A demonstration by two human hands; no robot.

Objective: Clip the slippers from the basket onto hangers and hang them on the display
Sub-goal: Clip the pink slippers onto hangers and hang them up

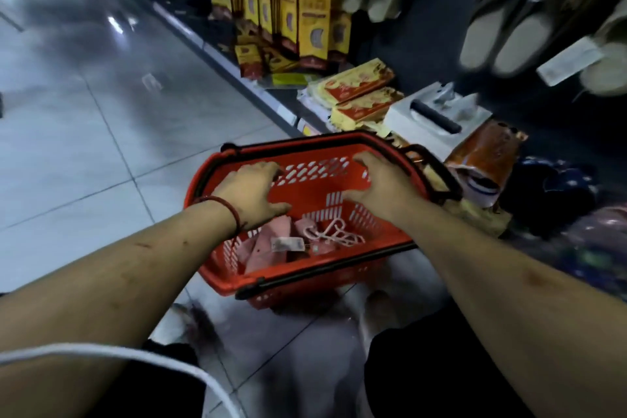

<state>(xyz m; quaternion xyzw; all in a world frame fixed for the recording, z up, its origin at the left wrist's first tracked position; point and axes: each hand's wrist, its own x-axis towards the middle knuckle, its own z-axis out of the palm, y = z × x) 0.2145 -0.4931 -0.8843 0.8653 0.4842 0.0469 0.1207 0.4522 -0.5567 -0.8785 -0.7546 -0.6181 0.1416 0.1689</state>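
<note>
A red plastic basket (217,282) with black handles stands on the tiled floor in front of me. Pink slippers (268,248) with a paper tag lie at its bottom, next to a pale pink hanger (334,232). My left hand (252,192) hovers over the basket's left side, fingers spread and relaxed, holding nothing. Over the basket's right side my right hand (380,185) is held the same way, empty. Grey slippers (509,27) on a white hanger hang on the display at the upper right.
A low shelf (237,68) runs diagonally behind the basket, carrying yellow-and-red boxes (312,24), flat packets (359,92) and a white box (437,115). Dark bundles (556,193) lie at the right. Open tiled floor (84,112) spreads to the left.
</note>
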